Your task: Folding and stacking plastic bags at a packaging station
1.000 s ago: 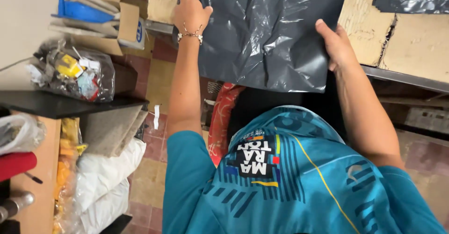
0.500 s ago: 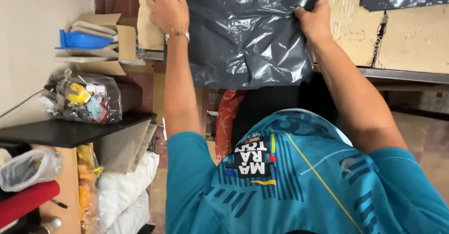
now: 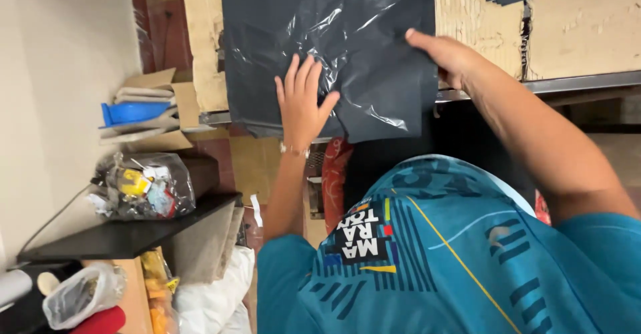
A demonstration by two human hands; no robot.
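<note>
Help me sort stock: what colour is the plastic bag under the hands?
Dark grey-black and glossy, the crinkled plastic bag shows best in the head view.

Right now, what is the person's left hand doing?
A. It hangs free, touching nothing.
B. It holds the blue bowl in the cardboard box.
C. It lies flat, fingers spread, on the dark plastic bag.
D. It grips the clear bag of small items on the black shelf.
C. The left hand lies palm-down with fingers spread on the dark plastic bag, while the right hand holds the bag's right edge over the cardboard-covered table.
</note>
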